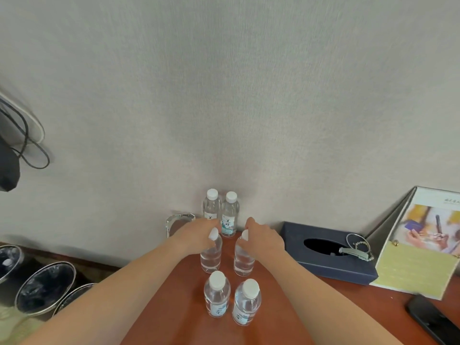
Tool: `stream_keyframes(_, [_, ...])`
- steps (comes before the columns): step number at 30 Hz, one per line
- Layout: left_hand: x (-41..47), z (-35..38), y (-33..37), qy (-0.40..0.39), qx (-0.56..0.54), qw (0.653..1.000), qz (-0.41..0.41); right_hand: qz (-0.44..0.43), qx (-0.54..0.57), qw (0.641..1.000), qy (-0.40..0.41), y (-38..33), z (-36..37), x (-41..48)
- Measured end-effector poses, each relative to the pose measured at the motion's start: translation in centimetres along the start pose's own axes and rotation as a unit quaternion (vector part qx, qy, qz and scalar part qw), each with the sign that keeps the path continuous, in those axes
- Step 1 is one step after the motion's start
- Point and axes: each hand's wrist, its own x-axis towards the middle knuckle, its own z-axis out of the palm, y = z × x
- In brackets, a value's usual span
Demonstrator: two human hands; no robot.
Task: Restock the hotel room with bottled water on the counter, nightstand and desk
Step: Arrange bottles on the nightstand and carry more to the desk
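Clear plastic white-capped water bottles (217, 295) stand paired at lower centre on the red-brown wooden desk (174, 307); left hand (196, 235) clamps the left middle bottle (211, 257), right hand (263, 236) the right middle bottle (244, 260), by the necks, probably squaring the rows

Grey textured wall (249, 95) behind a reddish-brown desk (174, 314) — bins (44, 287) at left.

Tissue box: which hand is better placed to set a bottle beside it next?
Probably the right. The right hand grips the middle-right bottle near its cap, nearer the tissue box; the left hand holds the middle-left bottle, farther away.
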Motion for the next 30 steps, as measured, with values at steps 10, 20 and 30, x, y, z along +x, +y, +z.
stream_keyframes(10, [0.7, -0.2, -0.9, 0.003, -0.051, 0.999, 0.004, -0.033, 0.053, 0.998, 0.008, 2.5, -2.2, 2.5])
stream_keyframes(20, [0.6, 0.1, -1.3, 0.014, -0.075, 0.997, 0.012, -0.066, 0.038, 0.996, 0.044, 2.3, -2.6, 4.4])
stream_keyframes(30, [0.5, 0.1, -1.4, 0.015, -0.084, 0.996, 0.022, -0.061, 0.038, 0.996, 0.059, 2.1, -3.1, 6.0])
